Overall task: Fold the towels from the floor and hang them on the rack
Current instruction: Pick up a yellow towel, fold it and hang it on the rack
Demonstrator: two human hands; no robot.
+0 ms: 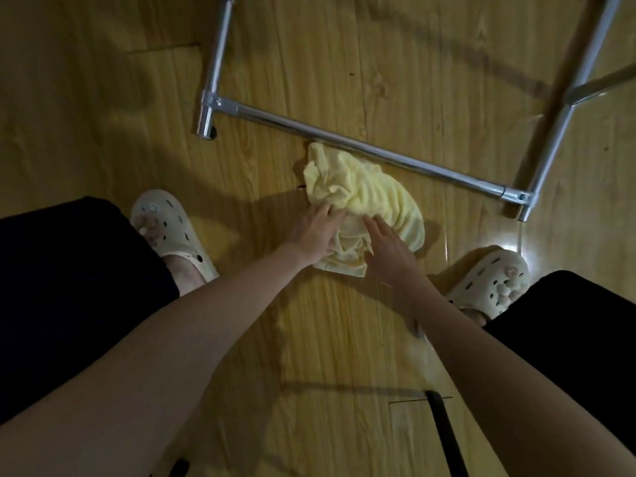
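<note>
The floor (344, 339) is made of yellow-brown wood boards, and it is a bit shiny. The room is dim, with dark shadows lying across the boards. A bright spot of light shines near the right shoe (490, 280).

A soft yellow towel (364, 197) lies in a crumpled heap on the floor, just in front of the person's feet. It sits right beside the long low bar of the shiny metal rack (344, 136). I cannot tell if the towel touches the bar.

The person bends down with both bare arms reaching to the towel. The left hand (316, 232) rests on the near left part of the heap, its fingers fairly straight and close together, the tips on the cloth. The right hand (389, 249) lies on the near right part, fingers straight and a little apart.

The left shoe (172, 228) is pale with little holes, like the right one. The person wears dark clothes on the legs.
</note>
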